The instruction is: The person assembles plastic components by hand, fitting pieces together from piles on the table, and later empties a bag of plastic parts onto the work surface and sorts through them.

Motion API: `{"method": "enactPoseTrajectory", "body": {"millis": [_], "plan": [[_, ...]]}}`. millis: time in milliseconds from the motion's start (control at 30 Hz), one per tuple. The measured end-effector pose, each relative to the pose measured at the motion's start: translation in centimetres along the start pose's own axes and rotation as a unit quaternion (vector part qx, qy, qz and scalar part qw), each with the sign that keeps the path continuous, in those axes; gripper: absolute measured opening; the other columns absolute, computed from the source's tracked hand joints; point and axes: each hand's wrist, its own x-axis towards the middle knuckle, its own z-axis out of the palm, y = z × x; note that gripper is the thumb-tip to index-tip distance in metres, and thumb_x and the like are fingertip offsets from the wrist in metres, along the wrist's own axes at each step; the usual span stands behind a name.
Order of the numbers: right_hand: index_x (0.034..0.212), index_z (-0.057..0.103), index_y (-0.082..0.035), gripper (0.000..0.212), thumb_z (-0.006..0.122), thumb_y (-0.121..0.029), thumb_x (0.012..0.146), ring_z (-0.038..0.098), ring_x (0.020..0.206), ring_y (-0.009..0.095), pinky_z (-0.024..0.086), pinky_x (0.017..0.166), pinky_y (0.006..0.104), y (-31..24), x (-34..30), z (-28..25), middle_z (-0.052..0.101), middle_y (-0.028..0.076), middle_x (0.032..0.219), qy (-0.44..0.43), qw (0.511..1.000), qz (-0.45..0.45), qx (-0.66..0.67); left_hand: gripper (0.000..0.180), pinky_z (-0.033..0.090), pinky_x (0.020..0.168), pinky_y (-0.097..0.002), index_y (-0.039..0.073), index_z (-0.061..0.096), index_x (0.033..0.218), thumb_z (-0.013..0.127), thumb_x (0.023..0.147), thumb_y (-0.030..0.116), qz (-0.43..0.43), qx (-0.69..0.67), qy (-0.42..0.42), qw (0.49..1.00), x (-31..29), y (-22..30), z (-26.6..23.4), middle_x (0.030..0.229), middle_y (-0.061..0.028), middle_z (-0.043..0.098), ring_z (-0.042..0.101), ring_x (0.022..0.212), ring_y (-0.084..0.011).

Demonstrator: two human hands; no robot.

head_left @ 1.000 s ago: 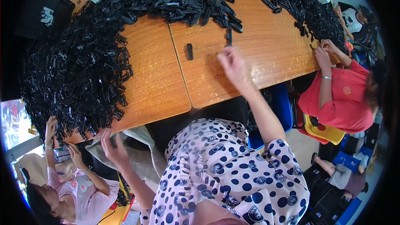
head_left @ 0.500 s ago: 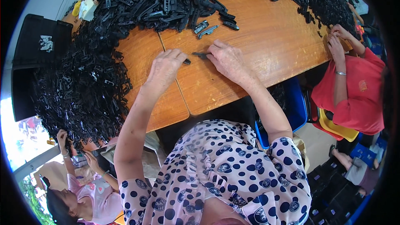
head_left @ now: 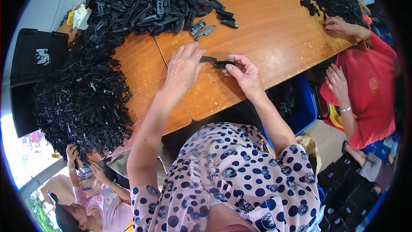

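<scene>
My left hand (head_left: 183, 69) is over the wooden table with its fingers closed on one end of a slim black plastic piece (head_left: 208, 59). My right hand (head_left: 245, 77), turned partly palm up, pinches a thicker black plastic piece (head_left: 223, 64) between thumb and fingers. The two pieces meet between my hands; whether they are joined, I cannot tell. Just beyond my hands lie a greyish plastic piece (head_left: 206, 32) and a dark clip-like piece (head_left: 198, 27).
A big heap of long black parts (head_left: 146, 4) covers the table's far left. Smaller black parts (head_left: 81, 99) pile up at the left beside a black bin (head_left: 40, 56). A blue bin (head_left: 307, 111) stands below the table's edge. Co-workers sit at right, in a red shirt (head_left: 365, 90), and lower left.
My right hand has turned over and moved right, and the two black pieces now meet between my hands. At right, the co-worker's hands have parted, one lowered toward the lap.
</scene>
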Motion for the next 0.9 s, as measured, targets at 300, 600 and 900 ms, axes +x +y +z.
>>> {"method": "enactPoseTrajectory", "body": {"millis": [300,600,900], "plan": [[0.108,0.058,0.004,0.025,0.059,-0.017,0.093,0.062,0.07,0.011,0.051,0.066,0.0235,-1.1,-1.0,0.3,0.064,0.007,0.085,-0.01,0.999,0.025,0.045,0.013,0.05,0.083,-0.0342,0.004,0.053,0.1,0.058,0.089,0.005,-0.321,-0.321,-0.015,0.891,-2.4,-0.2,2.2,0.109,-0.0118,0.062,0.061,0.1,-0.0209],[0.104,0.06,0.001,0.025,0.058,-0.022,0.094,0.065,0.068,0.012,0.051,0.058,0.0215,0.5,-2.1,7.7,0.068,0.01,0.088,-0.018,0.996,-0.005,0.088,0.035,0.046,0.093,-0.0292,0.003,0.045,0.129,0.051,0.095,0.006,-0.278,-0.596,0.192,0.728,-6.2,2.7,1.6,0.119,-0.013,0.058,0.058,0.105,-0.0162],[0.099,0.06,0.002,0.018,0.056,-0.015,0.095,0.062,0.069,0.009,0.051,0.061,0.0221,0.6,-2.1,9.2,0.065,0.005,0.081,0.032,0.996,-0.077,-0.023,0.035,0.049,0.086,-0.0276,0.001,0.048,0.127,0.055,0.093,0.007,-0.259,-0.537,0.244,0.764,-6.3,4.5,0.7,0.119,-0.01,0.059,0.059,0.1,-0.0143]]}}
